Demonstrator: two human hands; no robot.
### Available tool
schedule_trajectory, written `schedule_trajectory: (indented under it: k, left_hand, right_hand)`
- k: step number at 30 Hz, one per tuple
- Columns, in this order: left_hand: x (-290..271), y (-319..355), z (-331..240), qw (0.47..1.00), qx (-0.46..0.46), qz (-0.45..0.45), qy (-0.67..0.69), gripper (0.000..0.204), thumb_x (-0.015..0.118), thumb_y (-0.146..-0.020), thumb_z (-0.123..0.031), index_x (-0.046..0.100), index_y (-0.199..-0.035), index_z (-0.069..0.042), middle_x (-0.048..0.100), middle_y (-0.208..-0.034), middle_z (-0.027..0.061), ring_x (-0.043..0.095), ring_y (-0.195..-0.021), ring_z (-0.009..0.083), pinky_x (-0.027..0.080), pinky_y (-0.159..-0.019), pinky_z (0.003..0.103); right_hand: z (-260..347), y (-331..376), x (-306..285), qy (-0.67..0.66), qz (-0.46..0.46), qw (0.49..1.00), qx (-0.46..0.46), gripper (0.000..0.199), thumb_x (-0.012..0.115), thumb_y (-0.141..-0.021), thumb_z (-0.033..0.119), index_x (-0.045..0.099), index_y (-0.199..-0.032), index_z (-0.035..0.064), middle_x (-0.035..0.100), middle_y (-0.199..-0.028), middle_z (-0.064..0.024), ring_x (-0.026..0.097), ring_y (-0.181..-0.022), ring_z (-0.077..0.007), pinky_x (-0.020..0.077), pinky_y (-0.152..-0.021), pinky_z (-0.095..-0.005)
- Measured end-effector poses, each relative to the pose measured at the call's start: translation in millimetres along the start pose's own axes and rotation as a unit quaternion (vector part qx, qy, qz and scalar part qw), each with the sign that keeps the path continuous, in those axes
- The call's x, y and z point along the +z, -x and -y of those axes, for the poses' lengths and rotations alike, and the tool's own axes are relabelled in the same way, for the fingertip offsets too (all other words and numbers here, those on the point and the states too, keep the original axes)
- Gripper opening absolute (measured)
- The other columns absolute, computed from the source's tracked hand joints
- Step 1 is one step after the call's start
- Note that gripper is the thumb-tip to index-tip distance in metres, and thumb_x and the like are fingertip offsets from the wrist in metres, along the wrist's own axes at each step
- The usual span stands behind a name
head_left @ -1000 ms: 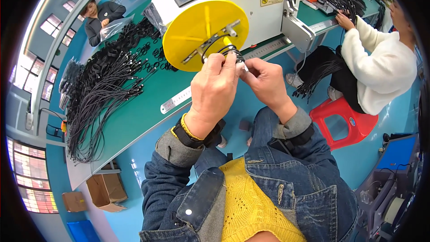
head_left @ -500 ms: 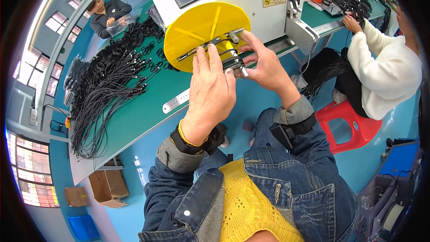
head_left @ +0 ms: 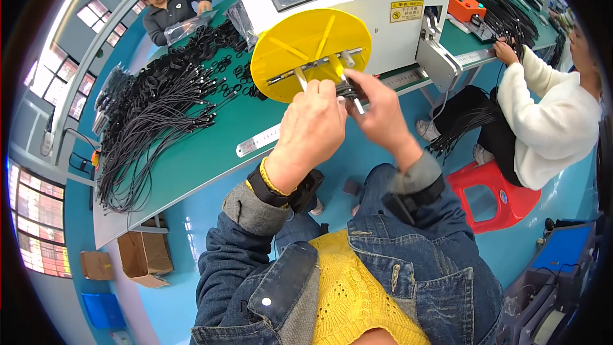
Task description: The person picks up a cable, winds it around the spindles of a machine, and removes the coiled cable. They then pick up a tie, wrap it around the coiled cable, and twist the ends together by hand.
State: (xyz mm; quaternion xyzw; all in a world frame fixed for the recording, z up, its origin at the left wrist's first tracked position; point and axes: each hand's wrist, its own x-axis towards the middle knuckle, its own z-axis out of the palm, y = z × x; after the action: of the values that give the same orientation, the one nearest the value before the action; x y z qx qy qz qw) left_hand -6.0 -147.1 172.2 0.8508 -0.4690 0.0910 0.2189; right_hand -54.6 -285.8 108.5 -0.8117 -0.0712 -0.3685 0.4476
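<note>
A white machine (head_left: 396,0) carries a round yellow disc (head_left: 281,51) with a slotted metal bar across it and posts standing out toward me. A small coil of black cable (head_left: 348,90) is at the post tips, between my hands. My left hand (head_left: 313,121) is closed at the coil's left side, its fingertips bunched by a metal post. On the other side, my right hand (head_left: 382,112), slightly blurred, grips the coil with thumb and fingers. The fingers partly hide the coil, so its exact hold on the posts is unclear.
Bundles of black cables (head_left: 153,108) cover the left of the green table (head_left: 211,144), near a metal ruler (head_left: 258,140). A co-worker in dark clothes (head_left: 175,9) sits far left. At right, another in white (head_left: 543,102) handles cables by an orange box (head_left: 466,7).
My left hand has gone from flat fingers on the disc to a closed grip by the coil. The cable loops look bunched closer together, and both hands sit slightly lower on the disc.
</note>
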Motion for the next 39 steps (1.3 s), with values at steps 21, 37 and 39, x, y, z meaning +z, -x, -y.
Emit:
schedule_trajectory:
  k: [21,37,39]
  left_hand:
    - [12.0,68.8,-29.9,0.997,-0.016,0.077,0.026,0.021,0.051,-0.085,-0.02,0.044,-0.083,-0.001,0.055,-0.073,0.0204,0.057,-0.063,0.0389,0.046,-0.056,0.045]
    - [51.2,137.6,79.6,0.558,-0.365,0.307,0.679,0.034,0.054,-0.087,-0.033,0.056,-0.098,-0.001,0.061,-0.079,0.0081,0.059,-0.058,0.0152,0.052,-0.052,0.027]
    - [56.3,134.9,90.7,0.599,-0.364,0.44,0.561,0.032,0.058,-0.085,-0.033,0.057,-0.094,-0.002,0.061,-0.075,0.0073,0.058,-0.055,0.0121,0.05,-0.047,0.023]
  right_hand:
    - [36.2,81.5,9.2,0.14,0.035,0.984,0.104,0.021,0.054,-0.079,0.01,0.044,-0.094,-0.0004,0.057,-0.064,-0.0208,0.058,-0.062,-0.04,0.0451,-0.053,-0.0465]
    - [1.3,93.5,100.0,-0.034,0.33,0.938,0.105,0.021,0.056,-0.077,0.013,0.044,-0.087,-0.0005,0.06,-0.07,-0.0215,0.059,-0.069,-0.0397,0.0455,-0.059,-0.0448]
    - [11.9,85.3,97.3,0.041,0.405,0.909,0.084,0.021,0.058,-0.076,0.012,0.045,-0.087,0.0004,0.059,-0.07,-0.0213,0.058,-0.068,-0.0398,0.0451,-0.058,-0.0438]
